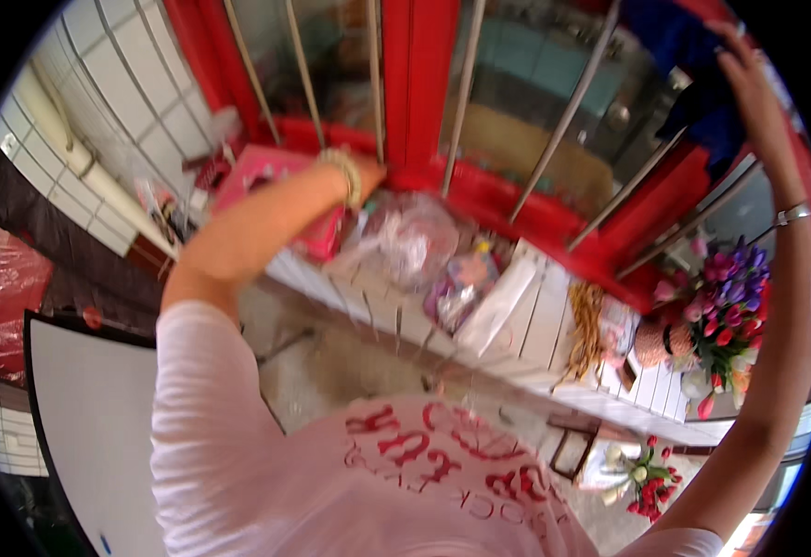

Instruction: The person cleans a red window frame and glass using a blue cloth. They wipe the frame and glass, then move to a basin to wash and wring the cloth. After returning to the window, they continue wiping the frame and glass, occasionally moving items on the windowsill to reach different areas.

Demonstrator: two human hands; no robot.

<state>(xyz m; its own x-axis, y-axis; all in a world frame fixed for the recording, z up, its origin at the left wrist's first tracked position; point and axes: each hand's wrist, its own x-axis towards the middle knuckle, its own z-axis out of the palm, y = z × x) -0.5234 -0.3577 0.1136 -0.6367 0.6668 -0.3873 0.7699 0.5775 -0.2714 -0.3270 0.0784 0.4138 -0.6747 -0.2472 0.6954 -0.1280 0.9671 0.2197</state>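
Note:
My right hand (749, 84) is raised at the upper right, with its fingers on a dark blue cloth (714, 116). The cloth lies against the bars and the red window frame (412, 84). My left hand (369, 176) reaches to the lower part of that frame, beside the foot of a metal bar (375, 79). Its fingers are blurred and mostly hidden past the beaded bracelet (342, 172), so I cannot tell what they grip. Under my left forearm sits a pink box (262, 172).
On the white tiled sill (540, 320) lie clear plastic bags (415, 237), a white roll (500, 302) and brown dried strands (586, 325). Artificial flowers (726, 302) stand at the right, beneath my right arm. A white board (95, 418) stands at the left.

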